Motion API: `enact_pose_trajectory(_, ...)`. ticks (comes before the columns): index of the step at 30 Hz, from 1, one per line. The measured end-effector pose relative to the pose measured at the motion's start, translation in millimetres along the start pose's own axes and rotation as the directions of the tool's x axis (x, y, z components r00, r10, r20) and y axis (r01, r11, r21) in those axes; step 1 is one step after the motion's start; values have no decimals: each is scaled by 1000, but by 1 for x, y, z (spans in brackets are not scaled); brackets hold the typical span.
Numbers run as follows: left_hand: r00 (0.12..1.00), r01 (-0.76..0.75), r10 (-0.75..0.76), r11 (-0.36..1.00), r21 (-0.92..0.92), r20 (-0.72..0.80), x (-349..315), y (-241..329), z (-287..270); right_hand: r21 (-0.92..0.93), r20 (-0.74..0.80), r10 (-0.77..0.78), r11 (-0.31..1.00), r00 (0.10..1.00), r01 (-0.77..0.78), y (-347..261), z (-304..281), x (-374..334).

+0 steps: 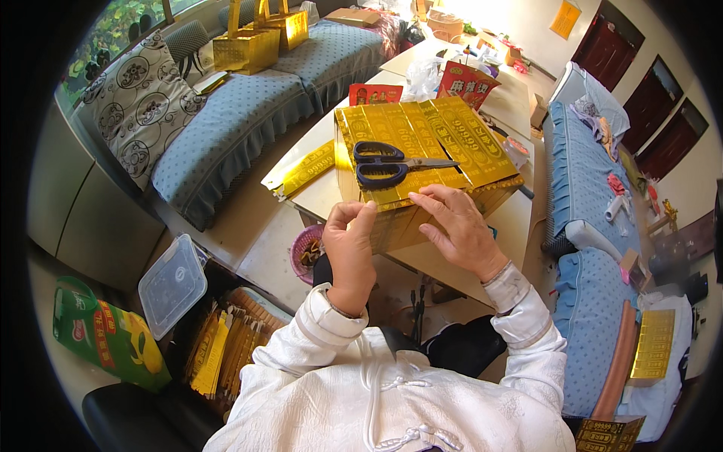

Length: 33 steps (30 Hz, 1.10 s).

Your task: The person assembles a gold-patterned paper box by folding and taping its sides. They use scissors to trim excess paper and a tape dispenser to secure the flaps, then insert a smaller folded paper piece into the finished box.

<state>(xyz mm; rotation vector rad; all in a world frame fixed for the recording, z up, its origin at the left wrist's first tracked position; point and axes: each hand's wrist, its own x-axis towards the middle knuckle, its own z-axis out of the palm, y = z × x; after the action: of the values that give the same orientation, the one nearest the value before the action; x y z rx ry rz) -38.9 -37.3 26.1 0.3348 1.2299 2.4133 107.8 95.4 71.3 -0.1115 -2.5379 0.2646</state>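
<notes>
Both hands work the near edge of the gold foil box [422, 151] on the bench [520, 226]: left hand [350, 252] pinches its rim, right hand [456, 230] lies spread flat, steadying it. Scissors [392, 163] rest on top.

pale table [520, 226]; gold box [422, 151], red packet [467, 81]

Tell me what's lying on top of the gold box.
Dark-handled scissors lie on the gold box; the right hand rests on its near edge. The box's inside is covered, unseen.
</notes>
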Motion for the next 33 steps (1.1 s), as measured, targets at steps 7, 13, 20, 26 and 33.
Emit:
enact_pose_trajectory(7, 996, 93, -93, 995, -19, -3, 3, 3, -3, -51, 27, 10, 999, 1000, -9, -2, 2, -2)
enact_pose_trajectory(13, 992, 121, -122, 992, -25, -24, 3, 3, -3, -62, 50, 7, 998, 999, -4, -2, 1, -2)
enact_pose_trajectory(20, 991, 132, -133, 991, -29, -21, 4, 3, -3, -98, 82, -5, 995, 997, 13, -3, -1, -2)
enact_pose_trajectory(26, 994, 102, -102, 995, -13, -33, 5, -2, -4, -129, 152, -1, 991, 988, 21, -14, -9, 6)
enact_pose_trajectory(33, 998, 53, -53, 999, 10, -18, 6, -8, -6, -174, 81, -87, 980, 993, 100, -21, 0, 11)
